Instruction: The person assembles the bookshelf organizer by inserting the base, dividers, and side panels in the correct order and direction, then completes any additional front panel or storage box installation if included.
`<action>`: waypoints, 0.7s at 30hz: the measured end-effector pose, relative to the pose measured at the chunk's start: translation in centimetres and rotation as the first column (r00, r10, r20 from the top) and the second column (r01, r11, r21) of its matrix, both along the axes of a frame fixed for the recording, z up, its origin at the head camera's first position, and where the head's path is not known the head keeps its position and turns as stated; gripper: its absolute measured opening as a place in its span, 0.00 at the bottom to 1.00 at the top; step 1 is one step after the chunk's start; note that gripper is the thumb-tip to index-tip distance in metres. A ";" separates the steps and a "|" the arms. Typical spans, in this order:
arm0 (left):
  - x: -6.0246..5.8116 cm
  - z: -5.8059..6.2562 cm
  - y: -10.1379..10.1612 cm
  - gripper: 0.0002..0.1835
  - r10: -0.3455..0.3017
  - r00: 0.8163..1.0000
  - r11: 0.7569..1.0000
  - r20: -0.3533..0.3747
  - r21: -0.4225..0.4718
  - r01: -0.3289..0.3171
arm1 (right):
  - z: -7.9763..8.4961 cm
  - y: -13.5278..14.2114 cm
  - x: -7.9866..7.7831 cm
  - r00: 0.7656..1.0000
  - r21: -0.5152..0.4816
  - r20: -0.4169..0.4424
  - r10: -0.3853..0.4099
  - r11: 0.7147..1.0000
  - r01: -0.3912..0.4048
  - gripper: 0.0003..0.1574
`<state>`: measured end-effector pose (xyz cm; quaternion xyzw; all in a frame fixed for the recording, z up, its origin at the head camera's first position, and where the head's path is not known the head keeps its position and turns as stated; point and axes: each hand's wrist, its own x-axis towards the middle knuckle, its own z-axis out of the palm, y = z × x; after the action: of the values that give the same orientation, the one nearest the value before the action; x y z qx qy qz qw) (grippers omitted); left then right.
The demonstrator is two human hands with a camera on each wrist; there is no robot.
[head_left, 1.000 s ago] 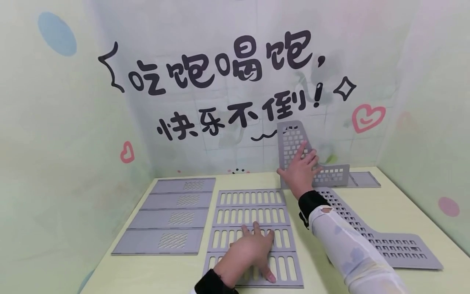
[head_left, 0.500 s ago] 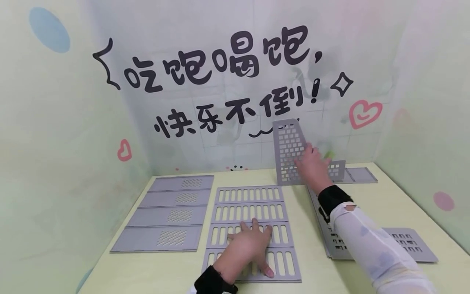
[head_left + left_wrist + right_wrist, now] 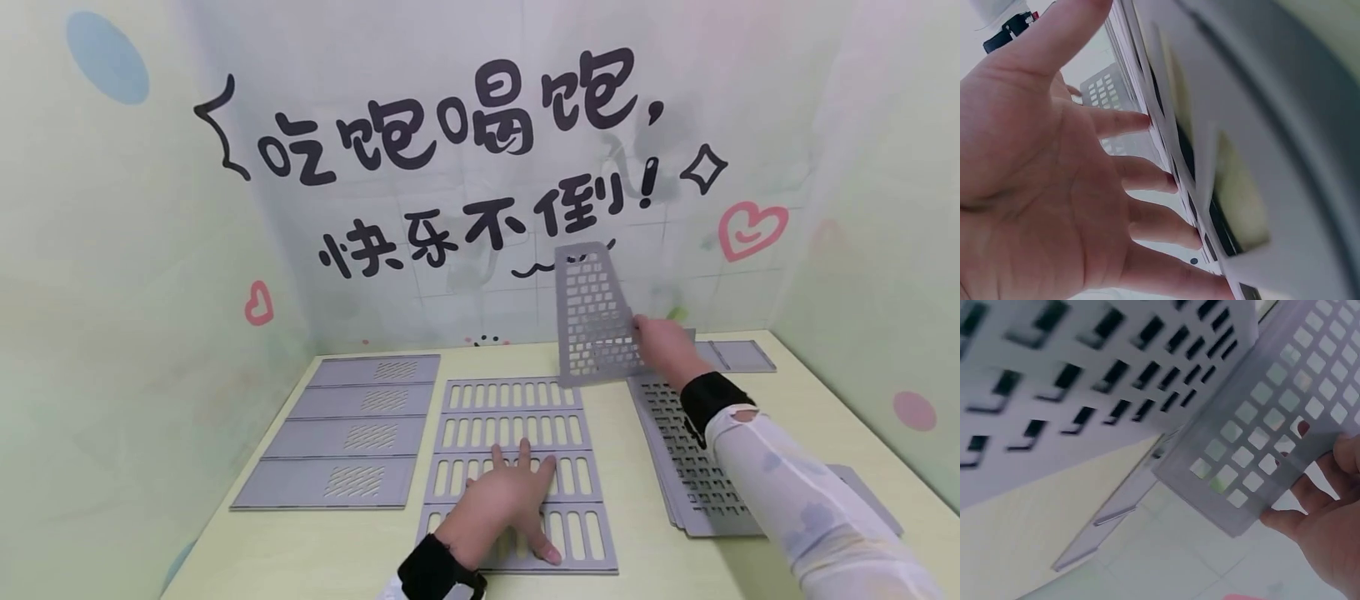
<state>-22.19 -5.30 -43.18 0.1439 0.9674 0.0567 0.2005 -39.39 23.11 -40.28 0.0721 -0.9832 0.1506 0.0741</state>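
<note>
Gripping right hand point(image 3: 669, 346): the right edge of a thin, flat grey panel point(image 3: 598, 312) pierced with small square holes is pinched between thumb and fingers; fingertips are seen through some holes in the right wrist view.
Raised panel: held upright before a white backdrop point(image 3: 450, 321) printed with dark characters point(image 3: 497, 236); whether the pale yellow tabletop point(image 3: 322, 554) is touched by its lower edge cannot be told.
Spread left hand point(image 3: 501, 504): fingers outstretched, tips rested on a grey slotted panel point(image 3: 517, 411) with four rows of long openings.
Layered stack: formed by grey perforated panels point(image 3: 693, 467) laid flat, partly covered from view by a white patterned sleeve point(image 3: 795, 492).
Left side: a grey four-band panel point(image 3: 330, 433) with slanting slits is laid just beside the slotted one.
Far right corner: a plain grey strip point(image 3: 748, 356) is placed near the backdrop.
</note>
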 end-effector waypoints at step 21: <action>-0.1 0.0 0.0 0.70 -0.012 1.000 1.000 -0.013 -0.021 0.012 | -0.4 1.9 -0.5 0.992 -0.065 -0.038 -0.118 0.991 0.115 0.20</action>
<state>-22.25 -5.31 -43.23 0.1480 0.9684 0.0445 0.1958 -39.89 25.04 -40.70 0.0154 -0.9787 0.1752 0.1055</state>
